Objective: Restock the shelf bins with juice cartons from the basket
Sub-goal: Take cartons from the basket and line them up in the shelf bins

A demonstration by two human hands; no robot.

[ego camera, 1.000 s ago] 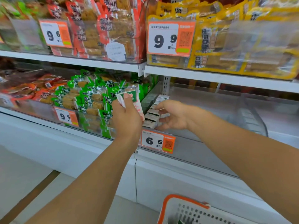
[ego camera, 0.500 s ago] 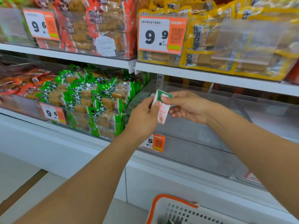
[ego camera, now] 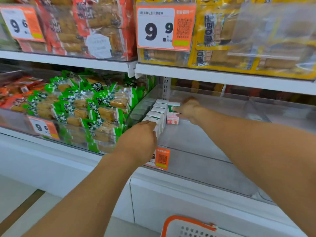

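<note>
On the lower shelf, green snack packs [ego camera: 95,106] fill the left bin. Just right of them, a row of juice cartons [ego camera: 158,112] runs front to back along the left wall of a clear bin [ego camera: 213,151]. The left hand [ego camera: 142,139] grips the front carton of that row, fingers curled over its top. The right hand [ego camera: 189,109] pinches a pink carton [ego camera: 172,115], upright, just beside the row near the bin's back. These cartons look light, stiff and smooth; holding the flat sides should suit them. Rightward the bin floor lies open. The basket [ego camera: 186,224] sits below, near the bottom edge.
</note>
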